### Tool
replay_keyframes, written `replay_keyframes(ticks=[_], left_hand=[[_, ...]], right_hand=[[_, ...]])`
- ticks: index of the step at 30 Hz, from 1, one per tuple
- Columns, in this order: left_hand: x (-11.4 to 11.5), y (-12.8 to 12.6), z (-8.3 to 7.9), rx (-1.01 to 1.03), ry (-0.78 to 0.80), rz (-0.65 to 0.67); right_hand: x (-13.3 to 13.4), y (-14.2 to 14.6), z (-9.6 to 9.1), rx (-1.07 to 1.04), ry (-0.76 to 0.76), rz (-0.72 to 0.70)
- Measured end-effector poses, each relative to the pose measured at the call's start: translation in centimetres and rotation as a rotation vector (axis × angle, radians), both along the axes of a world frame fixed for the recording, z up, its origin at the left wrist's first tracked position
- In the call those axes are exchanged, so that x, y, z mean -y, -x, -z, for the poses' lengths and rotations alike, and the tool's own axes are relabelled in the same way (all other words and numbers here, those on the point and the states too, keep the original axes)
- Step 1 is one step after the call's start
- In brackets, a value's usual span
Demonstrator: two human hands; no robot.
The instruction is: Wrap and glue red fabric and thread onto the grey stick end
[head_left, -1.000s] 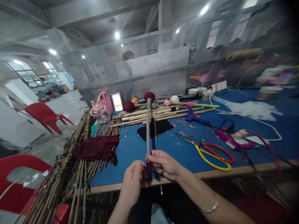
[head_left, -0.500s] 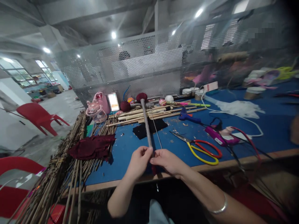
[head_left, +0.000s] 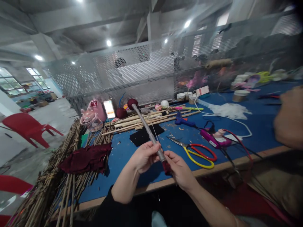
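Grey-wrapped stick (head_left: 145,124): left hand (head_left: 145,158) and right hand (head_left: 181,170) pinch it, fingers closed; dark-red end (head_left: 166,168) seemingly being wrapped, next needing even tension.

Left hand (head_left: 145,156), thumb (head_left: 154,148) and fingers drawn together in a pinch; right hand (head_left: 179,168), just beside it and slightly lower, fingers bent inward. Left forearm (head_left: 126,183) and right forearm (head_left: 208,201) slant forward, converging toward the hands.
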State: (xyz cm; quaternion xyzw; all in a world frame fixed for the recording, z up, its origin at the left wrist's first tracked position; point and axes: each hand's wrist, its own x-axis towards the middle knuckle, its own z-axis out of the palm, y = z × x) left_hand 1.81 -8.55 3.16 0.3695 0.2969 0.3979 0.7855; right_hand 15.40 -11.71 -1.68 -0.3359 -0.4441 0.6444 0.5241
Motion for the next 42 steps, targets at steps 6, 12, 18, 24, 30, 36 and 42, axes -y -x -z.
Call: replay_keyframes(ticks=[6, 12, 18, 24, 30, 36, 42], left_hand=[[-0.2, -4.9, 0.1, 0.103, -0.024, -0.046], [1.1, -9.4, 0.0, 0.037, -0.106, -0.190], [1.9, -9.4, 0.3, -0.144, -0.410, -0.423], [3.7, -3.3, -0.5, -0.388, -0.464, -0.532], [6.8, 0.5, -0.1, -0.420, -0.368, -0.648], [7.5, 1.0, 0.6, -0.500, -0.379, -0.603], [7.6, 2.1, -0.3, -0.509, -0.352, -0.367]], right_hand=[[0.7, -1.0, 1.0, -0.229, 0.001, 0.371], [1.5, -2.2, 0.4, -0.278, 0.099, 0.679], [2.1, -3.0, 1.0, -0.053, -0.002, 0.715], [2.7, -3.4, -1.0, 0.578, -0.444, 0.498], [2.1, -3.6, -3.5, 0.809, -0.916, 0.302], [1.6, -3.7, -3.7, 0.876, -0.962, 0.284], [-0.2, -3.5, -3.4, 0.716, -0.617, 0.009]])
